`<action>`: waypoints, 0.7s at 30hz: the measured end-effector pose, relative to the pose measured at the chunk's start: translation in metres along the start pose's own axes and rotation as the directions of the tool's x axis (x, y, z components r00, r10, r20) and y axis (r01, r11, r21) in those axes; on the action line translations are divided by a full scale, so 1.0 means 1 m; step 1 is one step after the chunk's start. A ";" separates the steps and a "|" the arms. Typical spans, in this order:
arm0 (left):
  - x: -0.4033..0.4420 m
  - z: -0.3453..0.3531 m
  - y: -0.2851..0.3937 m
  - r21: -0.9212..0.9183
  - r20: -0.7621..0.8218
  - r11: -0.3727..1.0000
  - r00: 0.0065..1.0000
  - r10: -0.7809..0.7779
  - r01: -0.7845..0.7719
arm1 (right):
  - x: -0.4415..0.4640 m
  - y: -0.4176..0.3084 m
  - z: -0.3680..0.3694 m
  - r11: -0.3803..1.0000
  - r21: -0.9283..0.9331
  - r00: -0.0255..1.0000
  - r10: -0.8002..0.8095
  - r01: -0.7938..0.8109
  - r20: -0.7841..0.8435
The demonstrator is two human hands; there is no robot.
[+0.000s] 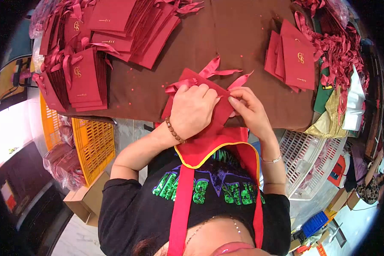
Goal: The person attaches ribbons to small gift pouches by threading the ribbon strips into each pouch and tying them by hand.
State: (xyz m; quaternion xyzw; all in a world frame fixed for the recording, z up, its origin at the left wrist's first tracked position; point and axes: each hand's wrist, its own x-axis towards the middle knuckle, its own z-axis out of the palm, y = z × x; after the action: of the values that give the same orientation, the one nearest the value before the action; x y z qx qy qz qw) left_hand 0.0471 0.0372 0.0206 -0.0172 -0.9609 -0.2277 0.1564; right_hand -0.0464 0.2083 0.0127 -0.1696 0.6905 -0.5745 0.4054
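Note:
A dark red paper gift bag (221, 112) with satin ribbon handles lies tilted at the table's near edge, in front of my red apron. My left hand (194, 109), wearing a brown bead bracelet, is closed over the bag's left side and upper edge. A ribbon (217, 68) loops out beyond the bag's far edge. My right hand (246, 106), with a thin bangle at the wrist, pinches the bag's right edge by a ribbon end (240, 81). What lies under the left fingers is hidden.
Red bags with gold lettering stand in stacks (86, 79) at the left and lie piled (134, 30) behind. More bags (295, 59) lie at the right, beside heaped ribbons (343, 55). The brown tablecloth (226, 38) has small red specks. Orange (99, 145) and white (305, 162) crates stand below.

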 end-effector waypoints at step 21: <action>0.010 0.010 0.008 0.000 -0.154 0.998 0.986 0.061 -0.062 | -0.005 -0.021 0.005 0.935 -0.273 0.958 -0.265 0.226 -0.114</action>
State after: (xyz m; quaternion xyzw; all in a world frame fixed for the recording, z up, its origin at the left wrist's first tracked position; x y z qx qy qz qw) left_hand 0.0353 0.0484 0.0190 -0.0297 -0.9445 -0.2257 0.2370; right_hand -0.0445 0.2028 0.0344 -0.2623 0.7610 -0.5371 0.2521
